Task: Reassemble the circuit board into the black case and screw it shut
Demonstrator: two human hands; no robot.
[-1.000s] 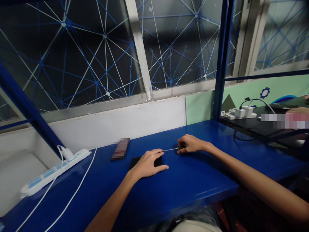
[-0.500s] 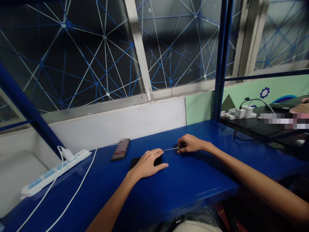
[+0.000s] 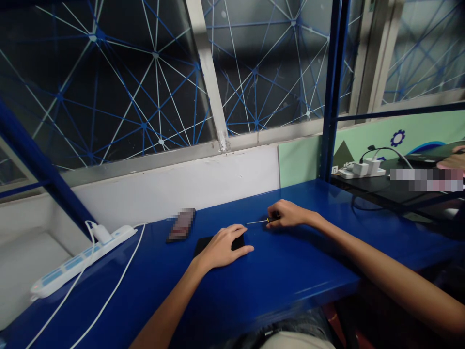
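Note:
My left hand [image 3: 225,246] lies flat with its fingers stretched out and the thumb apart, on top of a flat black rectangular object [image 3: 238,242]. Most of that object is hidden under the hand, so I cannot tell its kind. My right hand [image 3: 286,213] is closed around the dark handle of a screwdriver [image 3: 257,222] with a yellow band. Its thin metal shaft points left, and the tip is just beside the left fingertips. Both hands are over the blue table [image 3: 283,271].
A phone-like slab [image 3: 181,225], partly blurred out, lies behind my left hand. At the left is a white power strip [image 3: 83,259] with a plug and white cables. Another person's hand [image 3: 452,161] shows at the far right, near a second power strip [image 3: 363,170].
My right hand and the screwdriver have risen very slightly, and a small gap shows between its tip and my left fingers. My left hand stays in place.

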